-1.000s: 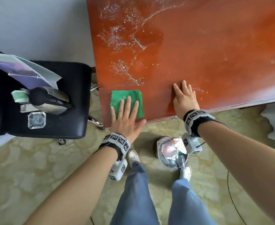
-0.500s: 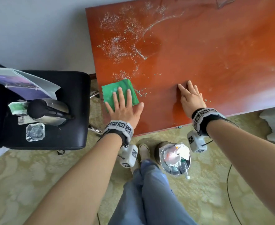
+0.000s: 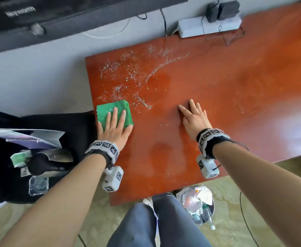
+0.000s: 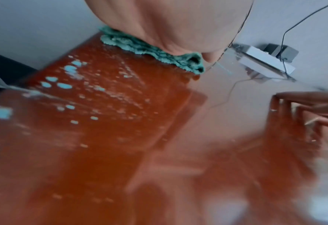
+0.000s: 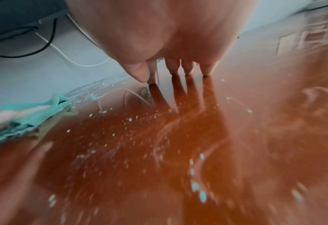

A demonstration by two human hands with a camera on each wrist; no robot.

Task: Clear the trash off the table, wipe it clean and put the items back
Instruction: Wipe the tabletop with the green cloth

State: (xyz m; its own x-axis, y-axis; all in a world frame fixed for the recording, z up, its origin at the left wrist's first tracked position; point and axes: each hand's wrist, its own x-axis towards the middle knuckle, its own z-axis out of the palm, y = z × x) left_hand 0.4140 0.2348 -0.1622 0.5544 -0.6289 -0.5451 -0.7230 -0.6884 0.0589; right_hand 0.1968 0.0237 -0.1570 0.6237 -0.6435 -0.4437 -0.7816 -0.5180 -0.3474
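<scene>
A folded green cloth (image 3: 110, 109) lies near the left edge of the red-brown table (image 3: 217, 90). My left hand (image 3: 115, 125) presses flat on it with straight fingers; the left wrist view shows the cloth (image 4: 155, 51) under my palm. Wet droplets and streaks (image 3: 128, 75) spread over the table beyond the cloth. My right hand (image 3: 194, 115) rests on the bare wood to the right, fingers straight, and its fingertips (image 5: 173, 71) touch the glossy surface. The cloth (image 5: 28, 115) also shows at the left of the right wrist view.
A black chair (image 3: 39, 148) at the left holds a kettle (image 3: 44, 163), papers and a glass ashtray (image 3: 38, 185). A bin (image 3: 197, 202) full of trash stands on the floor by my legs. A white power strip (image 3: 208, 26) with plugs sits at the table's back edge.
My left hand has pushed the green cloth away from the near edge towards the wet patch. The right hand has stayed flat on the table while the view shifted.
</scene>
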